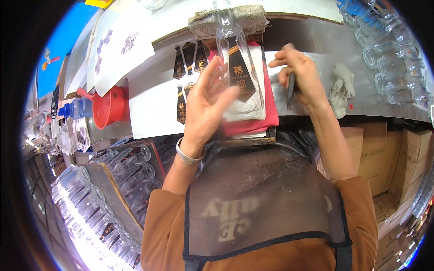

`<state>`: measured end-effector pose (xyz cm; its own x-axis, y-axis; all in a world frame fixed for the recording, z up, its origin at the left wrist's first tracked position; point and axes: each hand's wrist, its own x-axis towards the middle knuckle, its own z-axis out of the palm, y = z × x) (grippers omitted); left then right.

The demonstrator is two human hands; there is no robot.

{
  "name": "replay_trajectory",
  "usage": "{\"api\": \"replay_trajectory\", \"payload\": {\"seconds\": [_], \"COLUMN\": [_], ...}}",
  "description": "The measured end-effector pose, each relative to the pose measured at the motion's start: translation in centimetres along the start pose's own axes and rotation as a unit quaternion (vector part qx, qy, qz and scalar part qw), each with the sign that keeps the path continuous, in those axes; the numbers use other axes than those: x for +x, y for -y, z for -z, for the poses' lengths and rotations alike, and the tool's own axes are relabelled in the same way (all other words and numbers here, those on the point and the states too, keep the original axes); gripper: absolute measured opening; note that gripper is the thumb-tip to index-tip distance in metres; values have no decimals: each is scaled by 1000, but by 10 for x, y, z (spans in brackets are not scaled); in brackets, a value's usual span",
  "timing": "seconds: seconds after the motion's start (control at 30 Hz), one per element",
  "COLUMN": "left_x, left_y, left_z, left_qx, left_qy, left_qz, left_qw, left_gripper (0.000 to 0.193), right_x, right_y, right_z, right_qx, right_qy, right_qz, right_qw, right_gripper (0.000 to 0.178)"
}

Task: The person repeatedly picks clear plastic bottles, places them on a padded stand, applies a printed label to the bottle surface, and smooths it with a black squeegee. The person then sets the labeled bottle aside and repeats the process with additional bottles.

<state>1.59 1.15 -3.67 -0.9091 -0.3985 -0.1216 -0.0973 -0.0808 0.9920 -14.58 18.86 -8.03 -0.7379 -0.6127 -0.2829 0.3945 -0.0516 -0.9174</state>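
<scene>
- A clear glass bottle (235, 54) lies on its side on a red cloth pad (270, 108) at the front of a metal workbench (316, 97), neck pointing away from the person.
- A black and gold label (242, 74) sits on the bottle's upper face.
- The left hand (205, 106) hovers just beside the bottle, fingers spread and slightly curled, holding nothing.
- The right hand (298, 77) is closed around a slim dark tool (291, 88) just right of the pad.
- More black labels (189, 58) lie on white backing paper (149, 108) to the left.
- The bottle looks empty, so probably light, but rigid, smooth, slippery and breakable; gripping the broad body from both sides seems safer than the thin neck.
</scene>
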Motion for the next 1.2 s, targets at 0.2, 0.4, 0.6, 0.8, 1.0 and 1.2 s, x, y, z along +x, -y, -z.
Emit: {"api": "replay_trajectory", "payload": {"seconds": [0.2, 0.4, 0.6, 0.8, 1.0, 1.2], "left_x": [0, -1, -2, -4, 16, 75], "left_y": [-5, -6, -3, -2, -6, -19], "left_z": [-4, -8, -7, -5, 29, -4], "left_qx": [25, 58, 82, 33, -90, 61], "left_qy": [-9, -15, -26, -15, -53, -49], "left_qz": [-3, -29, -35, -15, 26, 131], "left_qw": [1000, 998, 996, 999, 994, 988], "left_gripper": [78, 73, 73, 71, 66, 69], "right_x": [18, 48, 57, 26, -31, 36], "right_y": [33, 86, 98, 91, 70, 79], "right_z": [-8, -45, -52, -61, -53, -41], "right_qx": [1, -393, -457, -438, -331, -327], "right_qy": [1, 38, 85, 79, 235, -79], "right_qz": [92, 410, 441, 530, 405, 407], "right_qw": [996, 822, 768, 722, 819, 849], "right_gripper": [31, 32, 30, 37, 35, 25]}}
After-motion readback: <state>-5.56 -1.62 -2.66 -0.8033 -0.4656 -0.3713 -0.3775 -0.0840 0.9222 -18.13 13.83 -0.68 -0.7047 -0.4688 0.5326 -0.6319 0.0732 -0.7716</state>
